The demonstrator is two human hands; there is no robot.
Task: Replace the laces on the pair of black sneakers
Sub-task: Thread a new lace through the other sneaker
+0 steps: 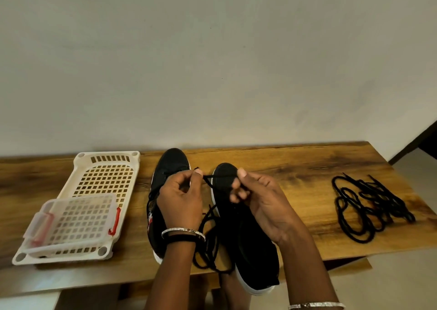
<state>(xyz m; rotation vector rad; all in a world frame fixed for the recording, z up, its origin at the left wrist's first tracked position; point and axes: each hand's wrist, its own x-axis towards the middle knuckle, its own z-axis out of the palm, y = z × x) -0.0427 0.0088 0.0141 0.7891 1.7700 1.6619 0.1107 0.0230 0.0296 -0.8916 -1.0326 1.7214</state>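
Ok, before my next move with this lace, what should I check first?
1. Grip on the lace: ok, left hand and right hand both pinch it.
2. Sneakers steady: not ok, the near sneaker seems to jut past the table edge; the far sneaker sits fully on.
3. Eyelet in use: cannot tell, the hands hide it.
4. Slack loops knot-free: cannot tell.
5. Other laces handy: ok, piled on the table's right.

We see the lace [208, 176] pinched by the left hand [182, 201] and right hand [262, 201] as matt woven cord, like the loose laces [369, 205] right of them. The sneakers [257, 250] look matt black cloth with smooth white soles, on a table [295, 165] of faintly glossy, grained wood. Left of the hands, a cream plastic tray [106, 165] holds a translucent plastic box [80, 217]; shiny metal bangles [183, 230] ring the wrists.
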